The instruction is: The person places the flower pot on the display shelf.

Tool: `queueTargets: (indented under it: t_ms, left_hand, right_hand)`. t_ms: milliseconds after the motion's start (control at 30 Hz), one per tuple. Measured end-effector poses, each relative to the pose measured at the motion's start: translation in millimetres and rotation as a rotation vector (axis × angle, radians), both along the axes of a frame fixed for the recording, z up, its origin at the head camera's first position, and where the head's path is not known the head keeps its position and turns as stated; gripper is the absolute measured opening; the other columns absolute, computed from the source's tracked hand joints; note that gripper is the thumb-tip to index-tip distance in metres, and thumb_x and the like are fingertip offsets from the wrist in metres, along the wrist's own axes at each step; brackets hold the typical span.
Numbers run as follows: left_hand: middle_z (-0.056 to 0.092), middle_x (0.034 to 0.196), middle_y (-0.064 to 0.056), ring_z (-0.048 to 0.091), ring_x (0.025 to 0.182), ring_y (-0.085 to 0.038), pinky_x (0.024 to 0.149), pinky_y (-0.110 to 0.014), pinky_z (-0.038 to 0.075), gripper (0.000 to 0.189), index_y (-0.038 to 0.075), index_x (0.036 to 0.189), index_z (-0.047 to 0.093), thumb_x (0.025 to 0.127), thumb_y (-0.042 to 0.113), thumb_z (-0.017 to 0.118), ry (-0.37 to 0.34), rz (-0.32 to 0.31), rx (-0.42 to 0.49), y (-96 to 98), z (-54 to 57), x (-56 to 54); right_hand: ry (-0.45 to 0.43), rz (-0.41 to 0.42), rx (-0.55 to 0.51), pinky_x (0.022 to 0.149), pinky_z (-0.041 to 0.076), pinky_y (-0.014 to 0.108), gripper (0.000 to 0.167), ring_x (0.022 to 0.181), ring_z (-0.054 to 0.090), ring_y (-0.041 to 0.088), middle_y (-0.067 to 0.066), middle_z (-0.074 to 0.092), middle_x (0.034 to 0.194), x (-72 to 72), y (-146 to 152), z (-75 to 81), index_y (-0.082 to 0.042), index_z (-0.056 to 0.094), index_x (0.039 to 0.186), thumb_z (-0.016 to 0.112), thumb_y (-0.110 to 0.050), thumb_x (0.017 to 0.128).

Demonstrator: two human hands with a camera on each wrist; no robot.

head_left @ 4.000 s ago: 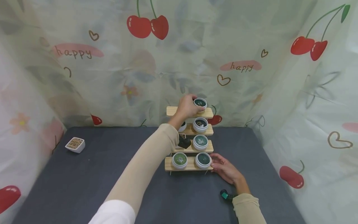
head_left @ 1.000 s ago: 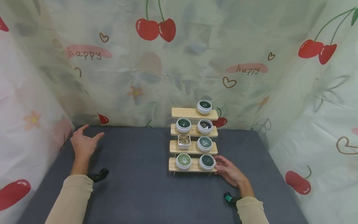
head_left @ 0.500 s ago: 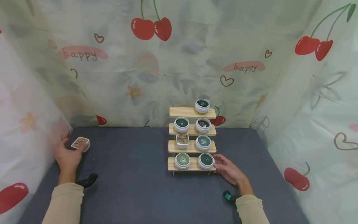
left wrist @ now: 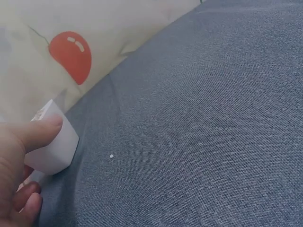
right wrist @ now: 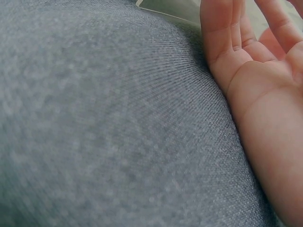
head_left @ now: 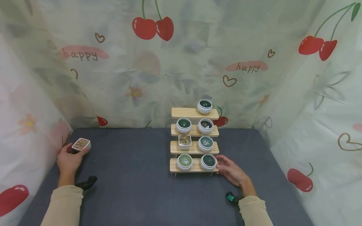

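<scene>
At the far left of the table, my left hand (head_left: 69,160) pinches a small white square pot (left wrist: 59,146) between thumb and fingers. The pot is tilted, with tan granules (head_left: 80,144) in its top. Whether its base is off the cloth is hard to tell. My right hand (head_left: 233,172) holds the right end of the lowest shelf of a tiered wooden stand (head_left: 195,113), next to a round white pot with a dark green top (head_left: 209,161). In the right wrist view the fingertips are cut off.
Round white pots stand on every shelf, among them a light green-topped pot (head_left: 184,161). One square pot with granules (head_left: 185,142) sits on the second shelf from the bottom. A dark grey cloth (head_left: 127,175) covers the table, with a printed curtain (head_left: 113,78) behind.
My left hand has left the top shelf's round pot, moved far left and taken hold of the square pot, which has since tilted. My right hand stays at the lowest shelf.
</scene>
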State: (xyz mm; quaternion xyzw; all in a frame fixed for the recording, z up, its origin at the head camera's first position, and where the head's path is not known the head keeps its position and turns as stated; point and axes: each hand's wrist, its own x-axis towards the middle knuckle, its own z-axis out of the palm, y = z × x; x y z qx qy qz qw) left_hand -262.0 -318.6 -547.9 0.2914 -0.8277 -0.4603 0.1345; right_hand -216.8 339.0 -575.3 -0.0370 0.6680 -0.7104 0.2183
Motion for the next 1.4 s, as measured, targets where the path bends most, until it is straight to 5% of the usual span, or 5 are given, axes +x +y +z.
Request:
queueTargets:
  t_ms: [333, 433, 567, 733, 1400]
  left_hand:
    - [0.053, 0.143, -0.033, 0.052, 0.13, -0.044, 0.11, -0.056, 0.039, 0.077, -0.006, 0.15, 0.043, 0.09, 0.029, 0.076, 0.002, -0.017, -0.028, 3.4, 0.2, 1.2]
    - [0.055, 0.143, -0.031, 0.055, 0.127, -0.04, 0.096, -0.041, 0.048, 0.078, -0.004, 0.151, 0.043, 0.089, 0.03, 0.077, -0.018, -0.002, -0.009, 3.4, 0.6, 0.2]
    - [0.057, 0.143, -0.027, 0.06, 0.098, -0.012, 0.073, -0.014, 0.039, 0.08, -0.001, 0.151, 0.045, 0.087, 0.032, 0.079, -0.019, 0.03, 0.042, 3.7, 1.5, -1.2]
    - [0.062, 0.132, -0.019, 0.042, 0.077, 0.011, 0.066, -0.008, 0.037, 0.078, 0.001, 0.15, 0.048, 0.086, 0.032, 0.081, 0.017, 0.052, 0.082, 5.1, 5.4, -3.6]
    - [0.06, 0.143, -0.016, 0.065, 0.117, -0.018, 0.072, -0.001, 0.043, 0.076, 0.009, 0.152, 0.046, 0.088, 0.033, 0.079, 0.135, -0.129, 0.049, 42.2, 70.6, -20.9]
  right_hand:
    - [0.003, 0.001, 0.007, 0.087, 0.054, 0.03, 0.033, 0.099, 0.064, 0.011, -0.006, 0.066, 0.113, 0.9, 1, 0.2, -0.026, 0.051, 0.131, 0.059, -0.01, 0.102]
    - [-0.001, 0.003, 0.009, 0.088, 0.054, 0.031, 0.033, 0.1, 0.064, 0.011, -0.006, 0.066, 0.115, 0.3, 0, 0.3, -0.026, 0.051, 0.131, 0.059, -0.01, 0.102]
    - [-0.004, 0.0, 0.007, 0.087, 0.054, 0.031, 0.033, 0.099, 0.064, 0.011, -0.007, 0.066, 0.114, -0.2, -1, -1.0, -0.026, 0.052, 0.13, 0.059, -0.01, 0.102]
    - [-0.002, 0.001, 0.002, 0.088, 0.054, 0.03, 0.033, 0.099, 0.064, 0.011, -0.007, 0.066, 0.113, 0.2, -1, -1.0, -0.026, 0.052, 0.13, 0.059, -0.01, 0.102]
    - [-0.006, -0.01, 0.019, 0.088, 0.053, 0.031, 0.033, 0.099, 0.063, 0.011, -0.006, 0.066, 0.113, 1.3, -1, 2.3, -0.025, 0.05, 0.131, 0.059, -0.01, 0.102]
